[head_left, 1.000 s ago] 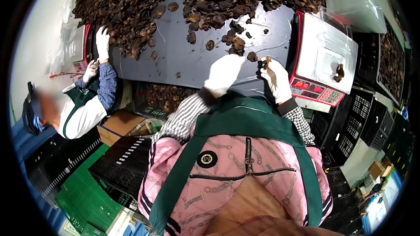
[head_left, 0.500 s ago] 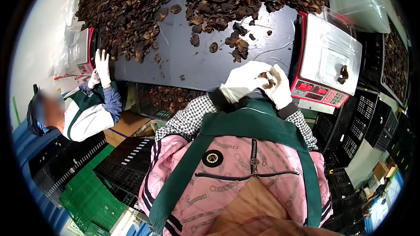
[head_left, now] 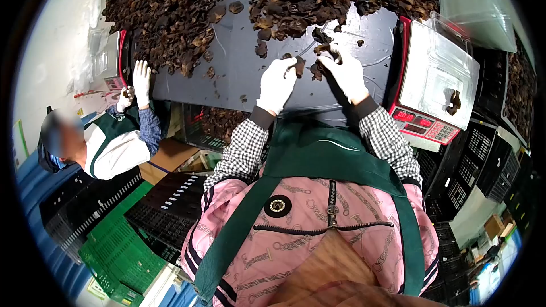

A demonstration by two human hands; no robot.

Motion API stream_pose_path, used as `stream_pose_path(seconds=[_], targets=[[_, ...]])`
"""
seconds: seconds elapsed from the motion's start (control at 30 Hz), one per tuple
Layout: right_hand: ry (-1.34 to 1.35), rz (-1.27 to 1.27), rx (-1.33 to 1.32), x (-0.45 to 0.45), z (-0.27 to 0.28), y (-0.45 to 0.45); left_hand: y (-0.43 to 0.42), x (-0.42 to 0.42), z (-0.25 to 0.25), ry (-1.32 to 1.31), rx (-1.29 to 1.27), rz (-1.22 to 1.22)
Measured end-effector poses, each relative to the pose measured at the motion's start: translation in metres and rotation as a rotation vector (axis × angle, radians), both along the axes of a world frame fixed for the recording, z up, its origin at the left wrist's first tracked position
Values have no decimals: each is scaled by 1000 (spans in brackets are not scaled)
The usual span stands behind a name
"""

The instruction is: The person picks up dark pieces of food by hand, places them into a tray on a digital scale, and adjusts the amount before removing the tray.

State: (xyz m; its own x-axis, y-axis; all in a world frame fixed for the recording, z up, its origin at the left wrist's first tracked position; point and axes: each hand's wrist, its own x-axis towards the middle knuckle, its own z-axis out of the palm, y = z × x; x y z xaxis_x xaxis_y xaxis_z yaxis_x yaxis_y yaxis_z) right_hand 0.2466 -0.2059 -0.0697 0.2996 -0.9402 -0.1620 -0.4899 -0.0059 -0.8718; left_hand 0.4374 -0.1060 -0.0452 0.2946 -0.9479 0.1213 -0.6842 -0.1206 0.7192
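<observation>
Both my hands wear white gloves and are over the near part of the dark grey table [head_left: 227,88]. My left hand [head_left: 277,85] pinches a dark brown wood ear mushroom [head_left: 300,67] at its fingertips. To its right, my right hand [head_left: 348,77] has its fingers closed on wood ear mushroom pieces [head_left: 323,50], partly covered by the glove. Another loose piece [head_left: 316,71] lies between the hands, close to the right fingertips. Right of that hand stands a red scale [head_left: 424,128] carrying a clear plastic tray [head_left: 435,74]. One mushroom piece [head_left: 454,102] is in the tray.
Large mushroom heaps [head_left: 165,17] cover the table's far side. Stacked clear trays [head_left: 475,5] stand at the far right, above black crates [head_left: 475,148]. A co-worker in white gloves [head_left: 141,82] is at the left, near another scale [head_left: 122,59]. A green crate [head_left: 116,256] is lower left.
My hands were together near the table edge around mushroom pieces. They have separated and moved forward over the table, each now with mushroom at the fingertips.
</observation>
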Motion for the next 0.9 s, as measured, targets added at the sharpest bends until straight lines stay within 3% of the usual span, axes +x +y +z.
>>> stream_pose_path(seconds=[0.07,0.13,0.17,0.27,0.3,0.33,0.47,0.5,0.53,0.63,0.67,0.73,0.8,0.87,0.9], targets=[[72,53,-248,10,-15,-9,8,-7,3,1,39,-38],[139,138,-70,8,-13,-21,8,-13,0,-253,-118,-36],[108,81,-136,7,-21,-22,7,-14,-1,-269,-124,-64],[-139,-50,17,-16,-44,-26,-8,-25,21,-299,-77,-199],[-392,-134,323,-21,-25,-21,-13,-32,20,-304,-73,-247],[-467,-184,561,-27,-1,-19,-20,-38,19,-310,-71,-297],[-802,-162,887,-60,1,7,-44,-55,-14,-374,0,-391],[-817,-157,957,-63,5,15,-45,-61,-7,-393,-155,-338],[-830,-154,1028,-67,9,24,-45,-69,2,-437,-8,-352],[-879,-275,1190,-70,21,47,-34,-84,29,-235,43,-528],[-942,-310,1223,-72,21,53,-26,-88,23,-188,-141,-518],[-959,-266,1262,-73,14,54,-30,-84,28,-99,-84,-571],[-1094,-188,1273,-73,-15,57,-48,-62,23,-410,-205,-501],[-1100,-196,1252,-74,-16,57,-65,-51,12,-241,-66,-139],[-1063,-231,1235,-74,-17,57,-70,-44,-5,-278,-10,-145]])
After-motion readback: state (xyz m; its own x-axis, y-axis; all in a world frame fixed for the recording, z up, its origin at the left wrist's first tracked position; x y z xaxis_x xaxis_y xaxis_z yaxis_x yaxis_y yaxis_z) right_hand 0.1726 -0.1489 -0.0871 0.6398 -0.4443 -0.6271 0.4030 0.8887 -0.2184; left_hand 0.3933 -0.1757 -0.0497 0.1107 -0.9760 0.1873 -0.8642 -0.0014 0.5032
